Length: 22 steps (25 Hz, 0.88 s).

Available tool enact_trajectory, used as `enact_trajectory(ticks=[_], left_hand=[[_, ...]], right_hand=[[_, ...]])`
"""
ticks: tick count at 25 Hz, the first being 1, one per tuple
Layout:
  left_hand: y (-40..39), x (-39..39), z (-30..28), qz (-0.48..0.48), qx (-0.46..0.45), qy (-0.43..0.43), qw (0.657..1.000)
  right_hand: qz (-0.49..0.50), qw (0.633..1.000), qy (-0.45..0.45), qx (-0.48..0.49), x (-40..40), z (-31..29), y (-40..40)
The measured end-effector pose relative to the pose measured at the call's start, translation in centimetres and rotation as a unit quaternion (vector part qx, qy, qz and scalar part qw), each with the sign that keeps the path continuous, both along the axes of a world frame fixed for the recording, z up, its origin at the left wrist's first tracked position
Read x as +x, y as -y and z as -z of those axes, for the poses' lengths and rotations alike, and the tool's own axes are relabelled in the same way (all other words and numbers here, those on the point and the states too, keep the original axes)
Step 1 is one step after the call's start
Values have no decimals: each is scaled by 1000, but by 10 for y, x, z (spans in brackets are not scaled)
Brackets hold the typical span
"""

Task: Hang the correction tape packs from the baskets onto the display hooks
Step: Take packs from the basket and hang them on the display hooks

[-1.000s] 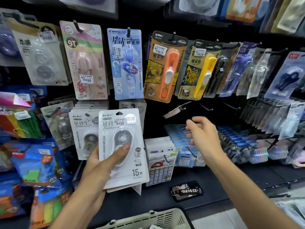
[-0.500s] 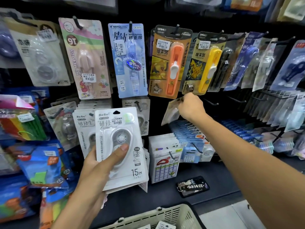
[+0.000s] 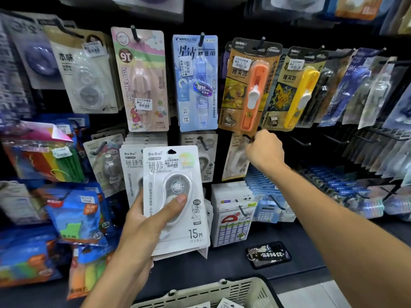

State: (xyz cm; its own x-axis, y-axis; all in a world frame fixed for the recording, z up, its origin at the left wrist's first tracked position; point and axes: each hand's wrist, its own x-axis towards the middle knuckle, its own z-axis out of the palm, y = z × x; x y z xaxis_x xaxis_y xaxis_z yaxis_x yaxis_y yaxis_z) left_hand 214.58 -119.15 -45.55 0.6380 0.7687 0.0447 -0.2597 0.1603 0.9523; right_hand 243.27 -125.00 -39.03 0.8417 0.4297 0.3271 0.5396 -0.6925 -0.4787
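My left hand (image 3: 142, 221) grips a fanned stack of correction tape packs (image 3: 175, 196) at centre frame, thumb pressed on the top blister so they stay ready to feed. My right hand (image 3: 263, 151) is curled at a display hook (image 3: 246, 137) in the middle, apparently seating a pack (image 3: 235, 158) that hangs there. More packs wait in the basket (image 3: 222, 292) at the bottom.

2 bare forearms, no sleeves; left hand (image 3: 142, 227), right hand (image 3: 264, 150) ungloved
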Motion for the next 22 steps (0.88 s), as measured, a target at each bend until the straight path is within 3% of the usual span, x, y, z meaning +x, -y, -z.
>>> enact_trajectory(ticks=[4, 6, 7, 9, 11, 14, 18, 20, 22], left_hand=[[0, 0, 1, -16, 0, -8, 1000], [-2, 2, 1, -27, -8, -7, 1000], [-3, 4, 1, -32, -11, -5, 999], [-3, 9, 2, -40, -4, -5, 999], [0, 14, 3, -33, 3, -5, 999], [8, 17, 2, 13, 15, -12, 1000], [7, 13, 2, 31, -37, 22, 999], [4, 11, 3, -12, -50, 30, 998], [-2, 7, 2, -79, -49, 34, 995]], right_hand=[[3, 998, -49, 45, -18, -9, 12], [-2, 990, 20, 143, -52, 6, 31], [-62, 976, 13, 209, -76, 16, 42], [-254, 923, -162, 239, -130, 35, 64], [-345, 875, -292, 173, -164, 52, 71], [-296, 874, -302, 239, -175, 66, 67], [-270, 769, -418, 401, -163, 59, 67], [-236, 781, -397, 420, -153, 54, 71], [-202, 829, -353, 384, -142, 53, 74]])
